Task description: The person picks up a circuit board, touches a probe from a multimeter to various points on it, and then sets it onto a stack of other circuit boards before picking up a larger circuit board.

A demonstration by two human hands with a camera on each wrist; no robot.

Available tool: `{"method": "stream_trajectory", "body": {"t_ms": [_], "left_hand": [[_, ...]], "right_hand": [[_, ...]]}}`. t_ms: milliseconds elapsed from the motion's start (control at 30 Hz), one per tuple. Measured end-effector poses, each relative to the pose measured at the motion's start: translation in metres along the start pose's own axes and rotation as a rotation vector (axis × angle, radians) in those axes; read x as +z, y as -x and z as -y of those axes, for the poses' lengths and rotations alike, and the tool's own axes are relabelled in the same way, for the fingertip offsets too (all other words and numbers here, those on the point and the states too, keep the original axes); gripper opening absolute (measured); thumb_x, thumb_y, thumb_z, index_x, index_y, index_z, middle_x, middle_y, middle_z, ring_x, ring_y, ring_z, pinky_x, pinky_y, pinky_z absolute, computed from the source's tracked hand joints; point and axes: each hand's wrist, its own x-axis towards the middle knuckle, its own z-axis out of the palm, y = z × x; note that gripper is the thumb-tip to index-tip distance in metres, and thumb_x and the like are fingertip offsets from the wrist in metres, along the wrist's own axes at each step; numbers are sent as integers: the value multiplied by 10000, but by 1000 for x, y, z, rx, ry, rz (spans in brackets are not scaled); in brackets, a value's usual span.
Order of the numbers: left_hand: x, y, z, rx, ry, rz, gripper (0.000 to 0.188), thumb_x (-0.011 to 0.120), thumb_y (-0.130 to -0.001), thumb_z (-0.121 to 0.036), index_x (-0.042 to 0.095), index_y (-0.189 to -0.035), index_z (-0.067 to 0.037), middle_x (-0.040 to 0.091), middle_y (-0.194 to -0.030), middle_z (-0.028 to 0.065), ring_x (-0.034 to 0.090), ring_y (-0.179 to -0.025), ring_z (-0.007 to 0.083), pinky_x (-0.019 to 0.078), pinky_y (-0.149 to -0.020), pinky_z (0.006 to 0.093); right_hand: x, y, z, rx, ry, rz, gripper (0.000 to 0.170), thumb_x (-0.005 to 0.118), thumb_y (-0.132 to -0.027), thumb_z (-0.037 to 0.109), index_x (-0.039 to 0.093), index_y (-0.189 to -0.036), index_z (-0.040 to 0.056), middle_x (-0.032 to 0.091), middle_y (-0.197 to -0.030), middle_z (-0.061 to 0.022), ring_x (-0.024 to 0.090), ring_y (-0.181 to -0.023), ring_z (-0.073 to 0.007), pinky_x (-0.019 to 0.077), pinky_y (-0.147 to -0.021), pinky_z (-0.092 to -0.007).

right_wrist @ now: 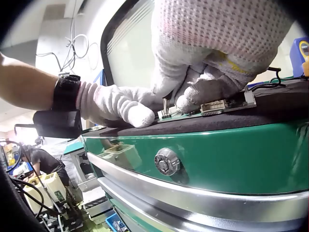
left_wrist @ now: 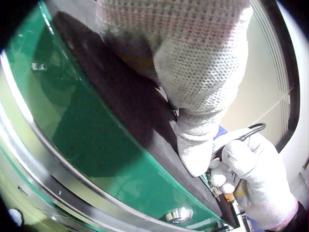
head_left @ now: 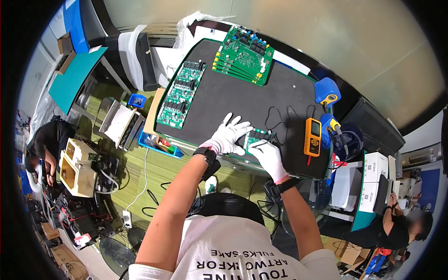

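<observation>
A small green circuit board (head_left: 254, 136) lies at the front edge of the dark mat. My gloved left hand (head_left: 229, 136) rests at its left side, fingers extended and spread, thumb by the board's edge. Over the board, my gloved right hand (head_left: 269, 156) pinches a slim metal-tipped probe (right_wrist: 166, 104) between thumb and fingers. The tip points down at the white connector end of the board in the right wrist view; the upper part is hidden by the glove. A black cable (left_wrist: 253, 127) loops by the right hand. An orange handheld meter (head_left: 313, 136) lies to the right.
Stacked green boards (head_left: 242, 58) stand at the back of the dark mat (head_left: 233, 100), and a row of boards (head_left: 182, 93) lies at left. A blue-and-yellow soldering station (head_left: 327, 92) and iron holder (head_left: 332, 126) stand at right. Other people sit at both sides.
</observation>
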Motion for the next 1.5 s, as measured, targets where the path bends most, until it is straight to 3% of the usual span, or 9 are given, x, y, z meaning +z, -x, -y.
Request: {"method": "stream_trajectory", "body": {"t_ms": [633, 700, 800, 933, 1033, 1100, 1400, 1500], "left_hand": [[1, 1, 0, -6, 26, -14, 974, 793, -553, -434, 377, -1398, -185, 369, -1450, 57, 221, -1389, 332, 51, -1147, 498], [0, 0, 0, -11, 25, -5, 974, 797, -554, -427, 378, -1397, -179, 368, -1450, 58, 221, -1389, 332, 52, -1147, 497], [0, 0, -1, -14, 26, -5, 971, 800, -557, -419, 379, -1397, -176, 369, -1449, 59, 223, -1388, 332, 53, -1147, 494], [0, 0, 0, -12, 35, -4, 962, 802, -562, -410, 381, -1396, -178, 371, -1447, 60, 225, -1388, 332, 54, -1148, 492], [0, 0, -1, -14, 35, -4, 961, 802, -562, -407, 382, -1396, -180, 371, -1448, 61, 227, -1387, 333, 55, -1147, 491], [0, 0, 0, -9, 33, -5, 961, 799, -563, -413, 381, -1396, -179, 370, -1449, 63, 227, -1387, 335, 54, -1147, 494], [2, 1, 0, -3, -4, -15, 974, 786, -561, -454, 369, -1401, -192, 376, -1444, 55, 239, -1379, 338, 60, -1144, 507], [5, 1, 4, 17, -46, -27, 979, 761, -567, -515, 370, -1398, -175, 383, -1437, 74, 258, -1368, 349, 63, -1142, 511]], "right_hand": [[1, 1, 1, -17, -25, -28, 177, 628, -808, 197, 691, -900, 60, 676, -902, -103, 651, -822, -251, 504, -720, -323], [1, 2, 2, -7, -58, -40, 158, 631, -802, 148, 688, -889, 29, 674, -850, -84, 633, -662, -182, 495, -628, -285], [3, 3, -2, -5, -147, -76, 148, 632, -802, 137, 690, -886, 29, 674, -841, -79, 614, -610, -160, 485, -596, -278], [5, 3, -3, 51, -193, -72, 139, 637, -801, 130, 692, -879, 29, 674, -840, -79, 623, -644, -160, 489, -614, -282], [5, 3, -2, -21, -129, -89, 131, 636, -801, 121, 690, -870, 24, 672, -840, -86, 637, -697, -174, 495, -642, -284], [5, 2, -3, -13, -105, -57, 165, 619, -817, 191, 696, -886, 62, 680, -884, -86, 652, -827, -246, 502, -732, -333], [5, 1, -2, -27, -58, -26, 177, 600, -827, 220, 703, -881, 86, 681, -879, -74, 649, -805, -242, 499, -716, -349], [12, 1, -19, -285, 196, -83, 152, 595, -809, 204, 700, -894, 133, 677, -895, -31, 642, -825, -203, 510, -708, -330]]}}
